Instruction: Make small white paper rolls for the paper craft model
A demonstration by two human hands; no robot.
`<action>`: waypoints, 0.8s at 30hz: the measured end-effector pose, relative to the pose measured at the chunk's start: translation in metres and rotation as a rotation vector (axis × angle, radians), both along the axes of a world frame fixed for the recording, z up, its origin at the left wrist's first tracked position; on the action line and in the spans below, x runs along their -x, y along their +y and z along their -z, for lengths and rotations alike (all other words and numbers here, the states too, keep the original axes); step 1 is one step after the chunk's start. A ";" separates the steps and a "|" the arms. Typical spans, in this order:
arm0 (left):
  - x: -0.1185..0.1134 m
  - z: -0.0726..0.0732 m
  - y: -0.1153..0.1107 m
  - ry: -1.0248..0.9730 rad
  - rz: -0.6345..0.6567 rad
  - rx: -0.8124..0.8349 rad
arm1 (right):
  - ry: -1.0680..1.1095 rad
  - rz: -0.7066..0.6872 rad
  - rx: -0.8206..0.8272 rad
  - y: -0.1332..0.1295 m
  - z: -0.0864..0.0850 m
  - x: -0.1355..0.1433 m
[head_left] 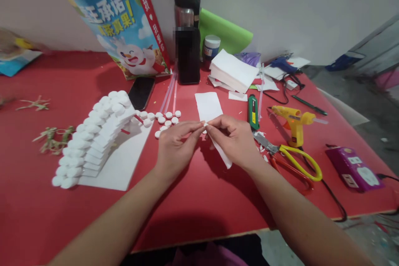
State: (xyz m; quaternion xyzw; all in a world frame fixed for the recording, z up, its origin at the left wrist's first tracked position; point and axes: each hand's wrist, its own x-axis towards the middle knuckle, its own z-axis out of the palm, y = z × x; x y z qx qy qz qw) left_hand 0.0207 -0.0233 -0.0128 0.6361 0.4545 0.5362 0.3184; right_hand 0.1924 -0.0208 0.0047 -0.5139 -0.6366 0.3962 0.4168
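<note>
Two near-closed pinches, thumb against fingertips, by left hand (175,144) and right hand (234,138) on one small white piece (205,125), low over smooth red tabletop (183,212). Just beyond, flat white paper (208,106); leftward, loose round white discs (167,124); rightward, yellow-and-red-handled metal scissors (272,148).

Your free lane: red tabletop (199,208) between your arms (131,212); second strip between left hand (181,143) and white model (101,145). Loose discs (168,123) just beyond left hand. Rightward, cutter (253,112), scissors (274,148), glue gun (292,119) crowd you; ahead, upright phone (189,56) blocks.
</note>
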 end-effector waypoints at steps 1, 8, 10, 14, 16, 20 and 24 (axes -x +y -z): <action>0.003 -0.003 0.003 -0.070 0.028 0.076 | -0.017 -0.049 0.002 0.001 -0.002 -0.003; 0.017 -0.011 0.017 -0.218 0.298 0.414 | 0.082 -0.270 0.071 0.006 -0.007 -0.013; 0.015 -0.009 0.015 -0.202 0.283 0.370 | 0.078 -0.228 0.089 0.007 -0.004 -0.011; 0.010 -0.005 0.011 -0.175 0.216 0.310 | 0.156 -0.194 0.198 0.007 -0.001 -0.010; 0.009 -0.004 0.010 -0.177 0.204 0.286 | 0.206 -0.208 0.257 0.008 -0.001 -0.010; 0.009 -0.005 0.009 -0.140 0.188 0.225 | 0.194 -0.161 0.257 0.009 -0.004 -0.011; 0.009 -0.006 0.008 -0.030 0.147 0.136 | 0.014 -0.137 -0.015 0.003 -0.002 -0.008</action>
